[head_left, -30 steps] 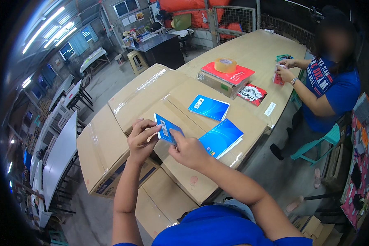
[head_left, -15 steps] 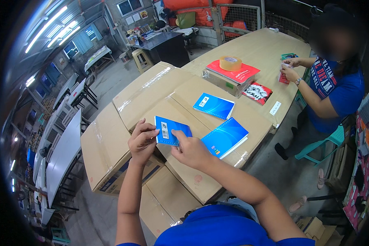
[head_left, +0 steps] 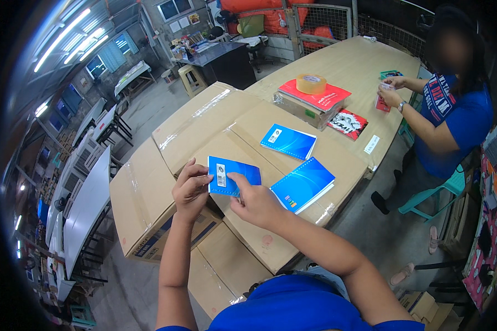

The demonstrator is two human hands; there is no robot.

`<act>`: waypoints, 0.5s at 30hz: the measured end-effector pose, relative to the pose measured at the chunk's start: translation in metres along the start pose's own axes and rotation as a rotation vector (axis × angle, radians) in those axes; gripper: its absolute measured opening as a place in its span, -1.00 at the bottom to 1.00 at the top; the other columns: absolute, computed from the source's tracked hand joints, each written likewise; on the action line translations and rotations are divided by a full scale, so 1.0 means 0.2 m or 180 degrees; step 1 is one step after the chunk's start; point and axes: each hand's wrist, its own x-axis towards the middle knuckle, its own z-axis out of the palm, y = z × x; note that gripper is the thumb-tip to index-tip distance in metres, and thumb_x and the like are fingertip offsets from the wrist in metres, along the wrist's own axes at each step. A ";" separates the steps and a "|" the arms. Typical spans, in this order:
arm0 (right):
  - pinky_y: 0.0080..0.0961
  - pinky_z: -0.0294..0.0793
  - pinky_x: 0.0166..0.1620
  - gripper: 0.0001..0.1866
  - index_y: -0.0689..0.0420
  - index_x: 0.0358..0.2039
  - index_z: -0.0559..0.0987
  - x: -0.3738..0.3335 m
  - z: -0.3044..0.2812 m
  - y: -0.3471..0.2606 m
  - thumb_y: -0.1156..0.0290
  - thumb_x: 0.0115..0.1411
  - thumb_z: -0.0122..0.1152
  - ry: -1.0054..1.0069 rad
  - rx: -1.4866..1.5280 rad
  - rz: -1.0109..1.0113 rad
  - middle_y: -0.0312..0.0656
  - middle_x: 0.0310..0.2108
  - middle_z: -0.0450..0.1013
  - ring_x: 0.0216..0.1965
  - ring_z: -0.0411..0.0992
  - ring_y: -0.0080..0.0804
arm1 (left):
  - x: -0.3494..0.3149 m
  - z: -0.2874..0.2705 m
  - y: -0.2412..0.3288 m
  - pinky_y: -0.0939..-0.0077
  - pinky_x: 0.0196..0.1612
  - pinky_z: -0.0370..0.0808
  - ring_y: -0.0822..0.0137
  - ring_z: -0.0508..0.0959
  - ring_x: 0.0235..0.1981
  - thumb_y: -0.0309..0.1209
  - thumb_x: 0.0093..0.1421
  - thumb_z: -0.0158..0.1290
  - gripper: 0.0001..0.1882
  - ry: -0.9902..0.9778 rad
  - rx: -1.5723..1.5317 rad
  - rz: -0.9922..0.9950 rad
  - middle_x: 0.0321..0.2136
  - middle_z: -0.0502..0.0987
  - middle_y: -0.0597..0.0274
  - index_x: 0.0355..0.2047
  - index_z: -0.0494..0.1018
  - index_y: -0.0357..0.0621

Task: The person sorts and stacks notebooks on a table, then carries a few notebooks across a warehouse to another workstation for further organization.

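A small blue spiral notebook [head_left: 242,172] with a white barcode label is held up over the cardboard boxes. My left hand [head_left: 191,190] pinches its left edge between thumb and fingers. My right hand [head_left: 257,203] grips the lower edge, with its thumb lying on the cover close to the label. Just right of my hands, a larger blue notebook [head_left: 303,185] lies on a box. Beyond it rests another blue notebook [head_left: 288,141] with a similar label, its pages slightly fanned.
Taped cardboard boxes [head_left: 196,124] fill the area before me. On the long table [head_left: 364,66] are a tape roll [head_left: 311,84], a red notebook [head_left: 330,99] on a parcel, and a red-and-black booklet [head_left: 348,124]. At right, a co-worker [head_left: 447,105] holds small items beside a green stool [head_left: 433,193].
My right thumb has shifted slightly left toward the label on the held notebook. The other notebooks stay put, and the co-worker's body has moved a little.
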 end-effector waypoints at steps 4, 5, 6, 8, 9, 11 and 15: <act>-0.26 0.44 -0.53 -0.49 0.18 0.05 0.32 0.00 0.00 0.01 0.43 0.05 0.16 0.0010 -0.0166 -0.0123 -0.06 -0.67 0.42 -0.63 0.45 -0.12 | 0.03 -0.03 0.00 0.22 -0.02 0.39 0.24 0.55 -0.36 -0.72 -0.22 0.18 -0.72 -0.0182 0.0394 0.0392 -0.33 0.56 0.20 -0.46 0.48 -0.13; -0.28 0.44 -0.52 -0.49 0.17 0.05 0.33 0.00 -0.01 0.00 0.42 0.05 0.17 -0.0060 -0.0224 -0.0094 -0.06 -0.65 0.43 -0.62 0.46 -0.15 | 0.03 -0.05 0.00 0.24 -0.06 0.38 0.23 0.54 -0.36 -0.72 -0.23 0.17 -0.72 -0.0188 0.0454 0.0444 -0.33 0.57 0.20 -0.48 0.46 -0.13; -0.30 0.44 -0.51 -0.49 0.17 0.05 0.34 0.00 -0.02 0.00 0.40 0.06 0.18 -0.0129 -0.0281 -0.0065 -0.06 -0.63 0.44 -0.60 0.47 -0.17 | 0.02 -0.06 -0.01 0.26 -0.11 0.38 0.22 0.53 -0.36 -0.72 -0.23 0.17 -0.73 -0.0194 0.0513 0.0496 -0.32 0.57 0.20 -0.49 0.45 -0.14; -0.24 0.48 -0.38 -0.54 0.18 0.00 0.39 0.00 -0.06 0.02 0.31 0.08 0.17 0.0117 -0.0041 -0.0005 -0.05 -0.49 0.50 -0.47 0.50 -0.12 | 0.01 -0.06 -0.02 0.26 -0.18 0.37 0.21 0.51 -0.35 -0.72 -0.25 0.16 -0.73 -0.0078 0.0617 0.0424 -0.33 0.57 0.22 -0.52 0.42 -0.14; -0.21 0.50 -0.32 -0.55 0.19 -0.03 0.42 0.01 -0.10 0.02 0.26 0.09 0.16 0.0225 0.0082 0.0021 -0.04 -0.42 0.52 -0.41 0.51 -0.10 | -0.02 -0.06 -0.02 0.25 -0.19 0.36 0.21 0.50 -0.35 -0.72 -0.25 0.16 -0.73 0.0044 0.0666 0.0291 -0.34 0.57 0.23 -0.53 0.41 -0.14; -0.22 0.47 -0.18 -0.59 0.18 -0.08 0.49 0.09 -0.27 0.03 0.26 0.09 0.18 0.0162 -0.0296 0.0528 -0.04 -0.27 0.51 -0.26 0.50 -0.13 | -0.06 -0.06 -0.02 0.24 -0.20 0.34 0.22 0.48 -0.33 -0.72 -0.26 0.16 -0.73 0.0253 0.0892 0.0223 -0.36 0.57 0.25 -0.55 0.40 -0.13; -0.25 0.38 0.00 -0.60 0.22 -0.10 0.51 0.26 -0.60 0.36 0.37 0.03 0.25 0.0128 -0.1547 0.0900 0.06 -0.16 0.47 -0.08 0.42 -0.05 | -0.09 0.03 -0.03 0.26 -0.19 0.30 0.23 0.47 -0.32 -0.65 -0.27 0.17 -0.75 0.0221 0.1314 0.0581 -0.40 0.54 0.27 -0.56 0.39 -0.12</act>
